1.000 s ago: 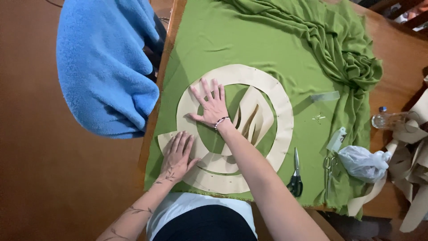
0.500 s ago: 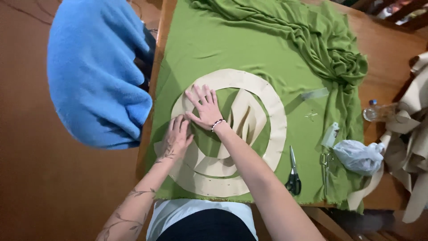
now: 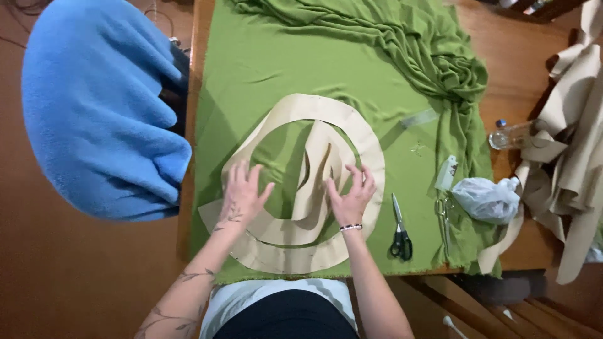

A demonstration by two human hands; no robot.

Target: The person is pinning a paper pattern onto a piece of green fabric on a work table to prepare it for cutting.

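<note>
Head view: a ring-shaped paper pattern (image 3: 295,188) is laid on green cloth (image 3: 264,63) spread over a wooden table (image 3: 521,81). The left hand (image 3: 242,194) is pressed flat on the ring's left side, fingers spread; the right hand (image 3: 350,194) is pressed open on the inner strips, nothing gripped. Scissors (image 3: 399,231) are seen just beside the ring, a plastic bag (image 3: 487,198) further right. Risk judged: uneven pressure could drag the cloth into wrinkles; the loose inner strips could crease or tear
</note>
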